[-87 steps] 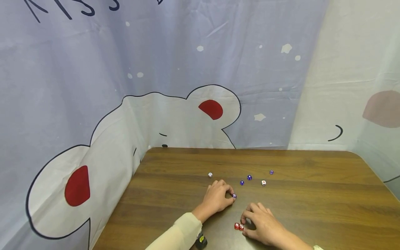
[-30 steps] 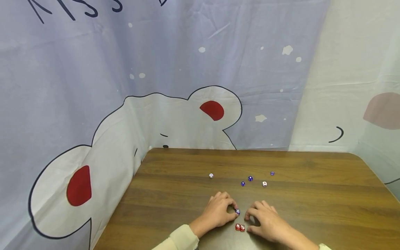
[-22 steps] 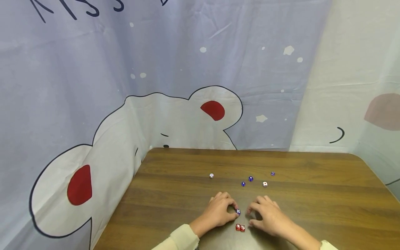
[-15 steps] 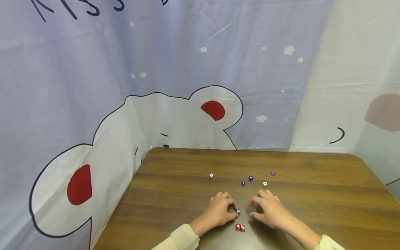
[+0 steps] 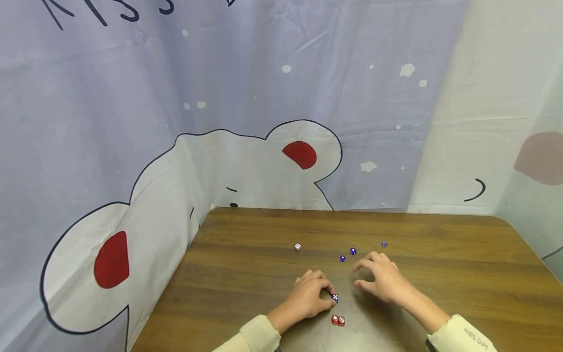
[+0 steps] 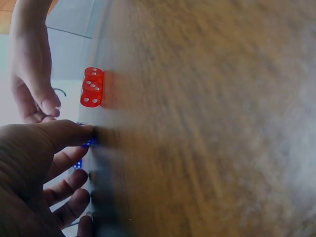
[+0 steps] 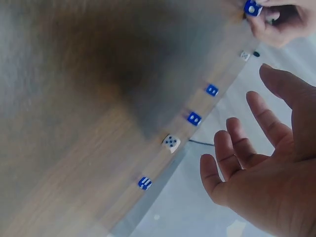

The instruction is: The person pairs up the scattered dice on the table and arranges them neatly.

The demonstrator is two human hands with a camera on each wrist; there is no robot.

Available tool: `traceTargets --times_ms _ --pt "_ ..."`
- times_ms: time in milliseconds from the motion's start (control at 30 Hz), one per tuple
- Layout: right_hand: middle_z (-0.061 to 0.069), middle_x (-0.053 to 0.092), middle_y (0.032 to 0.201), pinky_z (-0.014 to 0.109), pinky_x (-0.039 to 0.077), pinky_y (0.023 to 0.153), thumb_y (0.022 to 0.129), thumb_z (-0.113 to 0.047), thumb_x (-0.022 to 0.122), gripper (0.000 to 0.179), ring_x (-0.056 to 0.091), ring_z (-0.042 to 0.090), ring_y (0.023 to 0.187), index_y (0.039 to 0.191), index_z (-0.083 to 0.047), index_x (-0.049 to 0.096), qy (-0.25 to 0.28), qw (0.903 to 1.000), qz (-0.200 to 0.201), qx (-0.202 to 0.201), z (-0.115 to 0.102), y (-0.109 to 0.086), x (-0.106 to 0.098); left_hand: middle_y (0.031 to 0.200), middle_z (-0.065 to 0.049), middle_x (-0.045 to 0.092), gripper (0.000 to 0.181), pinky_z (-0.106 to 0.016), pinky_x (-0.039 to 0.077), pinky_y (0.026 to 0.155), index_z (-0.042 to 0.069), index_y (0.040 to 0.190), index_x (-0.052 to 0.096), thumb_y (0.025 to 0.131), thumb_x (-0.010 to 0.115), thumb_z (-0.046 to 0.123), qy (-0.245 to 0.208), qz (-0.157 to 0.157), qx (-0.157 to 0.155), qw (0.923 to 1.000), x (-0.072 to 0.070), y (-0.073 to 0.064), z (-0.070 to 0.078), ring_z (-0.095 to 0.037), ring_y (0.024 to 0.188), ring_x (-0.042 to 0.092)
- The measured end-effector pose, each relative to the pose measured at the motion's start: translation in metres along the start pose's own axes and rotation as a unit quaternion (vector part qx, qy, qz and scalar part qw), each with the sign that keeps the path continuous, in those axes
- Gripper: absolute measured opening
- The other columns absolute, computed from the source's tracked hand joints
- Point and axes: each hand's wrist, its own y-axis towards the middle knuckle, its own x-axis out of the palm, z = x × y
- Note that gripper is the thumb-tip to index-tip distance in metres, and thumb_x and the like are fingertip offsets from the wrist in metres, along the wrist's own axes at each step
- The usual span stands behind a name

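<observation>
My left hand (image 5: 306, 296) pinches a blue die (image 5: 335, 297) between thumb and index finger, low at the table. Two red dice (image 5: 338, 320) sit side by side just nearer to me; the left wrist view shows them touching. Over the table to the right, my right hand (image 5: 383, 279) holds nothing, its thumb and fingers spread apart. In the head view it covers a white die (image 7: 171, 143), which shows in the right wrist view. Beyond its fingertips lie two blue dice (image 5: 347, 254).
Another blue die (image 5: 384, 244) lies farther back on the right. A second white die (image 5: 297, 247) is at the back left of the wooden table (image 5: 246, 230). A printed curtain (image 5: 237, 73) hangs right behind the table's far edge.
The left hand has brought the blue die nearer to me, close to the red dice, and has stayed there lately. The right hand has moved away from the red dice, toward the far side.
</observation>
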Motion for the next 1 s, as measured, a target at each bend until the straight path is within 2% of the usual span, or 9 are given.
traceTargets --times_ms 167,300,400,633,1000 --pt "0.003 0.061 0.105 0.052 0.045 0.079 0.081 -0.025 0.084 0.026 0.054 0.030 0.105 0.103 -0.019 0.072 0.009 0.9998 0.014 0.009 0.010 0.010 -0.002 0.092 0.019 0.054 0.016 -0.022 0.032 0.071 0.032 0.088 0.072 0.079 0.084 0.039 -0.001 0.000 0.000 1.0000 -0.001 0.000 0.000 -0.002 0.090 0.047" --pt "0.005 0.061 0.104 0.047 0.043 0.076 0.081 -0.024 0.084 0.027 0.054 0.028 0.100 0.106 -0.017 0.073 0.011 0.9995 0.027 0.012 0.019 0.018 0.000 0.092 0.019 0.055 0.016 -0.022 0.032 0.071 0.031 0.088 0.073 0.079 0.084 0.038 -0.009 -0.001 0.001 1.0000 -0.002 0.000 0.001 -0.002 0.090 0.047" --pt "0.007 0.061 0.104 0.048 0.043 0.077 0.082 -0.024 0.083 0.029 0.054 0.029 0.098 0.108 -0.017 0.074 0.013 0.9993 0.032 0.016 0.025 0.024 0.002 0.092 0.019 0.055 0.015 -0.022 0.032 0.071 0.031 0.088 0.073 0.079 0.084 0.037 -0.013 -0.001 0.002 0.9999 -0.003 0.000 0.001 -0.002 0.090 0.047" --pt "0.015 0.061 0.112 0.058 0.044 0.083 0.085 -0.026 0.081 0.031 0.055 0.037 0.104 0.113 -0.015 0.073 0.023 0.9990 0.014 0.035 0.036 0.040 0.005 0.092 0.019 0.055 0.015 -0.022 0.032 0.071 0.031 0.088 0.073 0.079 0.084 0.037 -0.012 -0.001 0.004 0.9999 -0.004 -0.002 0.001 -0.002 0.091 0.047" --pt "0.017 0.061 0.112 0.058 0.045 0.084 0.085 -0.026 0.080 0.032 0.055 0.038 0.104 0.114 -0.013 0.073 0.018 0.9990 -0.012 0.038 0.049 0.057 0.011 0.094 0.018 0.057 0.016 -0.023 0.033 0.072 0.030 0.089 0.073 0.079 0.084 0.038 -0.015 0.000 0.009 0.9999 0.000 -0.001 -0.002 -0.003 0.092 0.048"
